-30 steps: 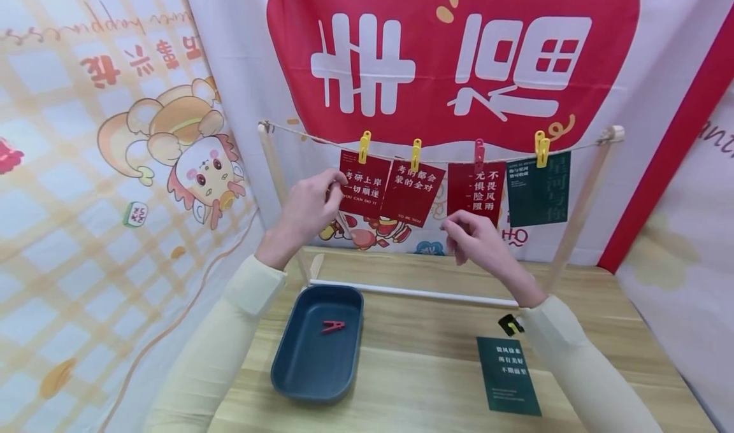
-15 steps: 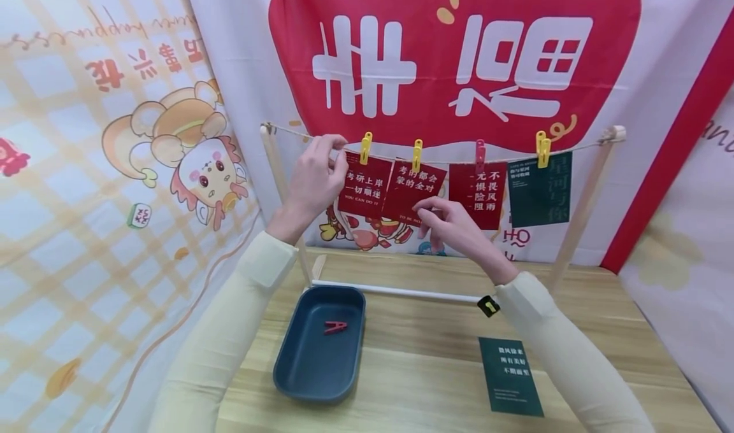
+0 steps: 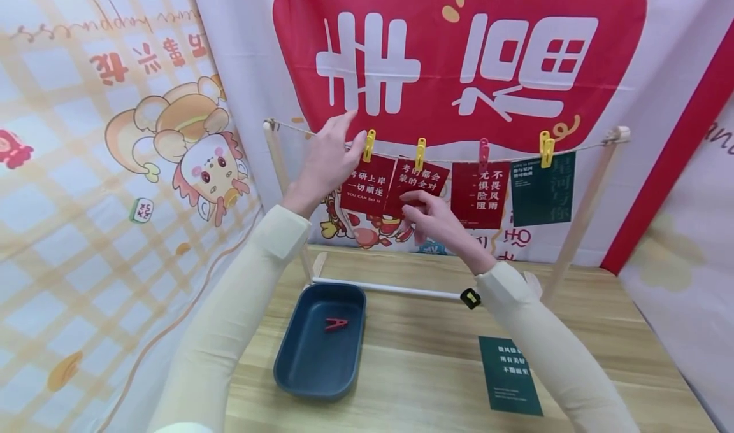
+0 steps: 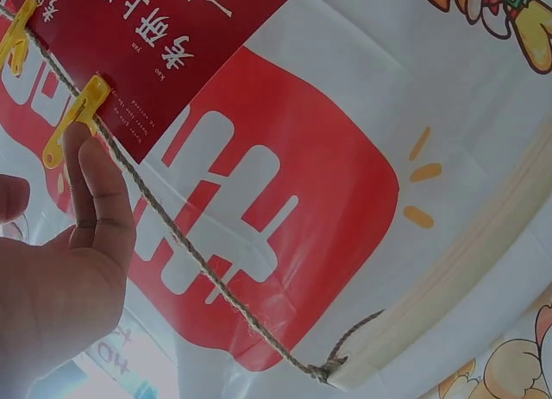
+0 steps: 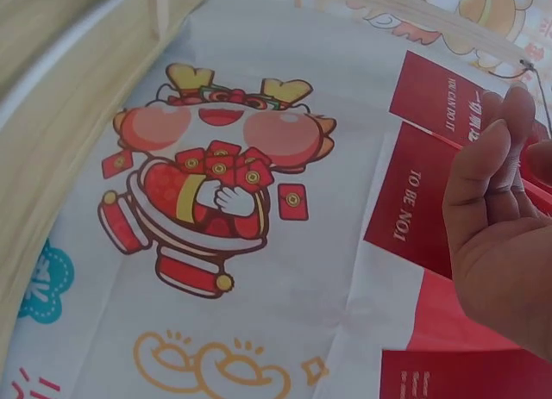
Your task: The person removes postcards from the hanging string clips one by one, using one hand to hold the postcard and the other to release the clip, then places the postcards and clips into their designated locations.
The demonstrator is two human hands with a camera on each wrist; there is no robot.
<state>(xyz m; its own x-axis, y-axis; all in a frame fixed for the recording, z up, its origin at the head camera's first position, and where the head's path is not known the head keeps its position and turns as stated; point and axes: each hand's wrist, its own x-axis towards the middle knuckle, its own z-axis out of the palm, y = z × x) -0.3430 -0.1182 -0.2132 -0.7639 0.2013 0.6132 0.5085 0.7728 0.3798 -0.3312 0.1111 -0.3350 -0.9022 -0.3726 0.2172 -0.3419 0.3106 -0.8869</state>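
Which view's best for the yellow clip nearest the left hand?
Left wrist: the clip looks largest there, the left hand overlapping only its edge. Head shows it smaller, on the leftmost card. Right wrist doesn't show it.

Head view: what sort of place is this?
Probably an indoor booth or staged corner: printed cloth hangings behind and beside a wood-grain table, and a frame hung with cards.

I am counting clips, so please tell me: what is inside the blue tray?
One red clip lies on the floor of the blue tray; only the patch beneath it is covered.
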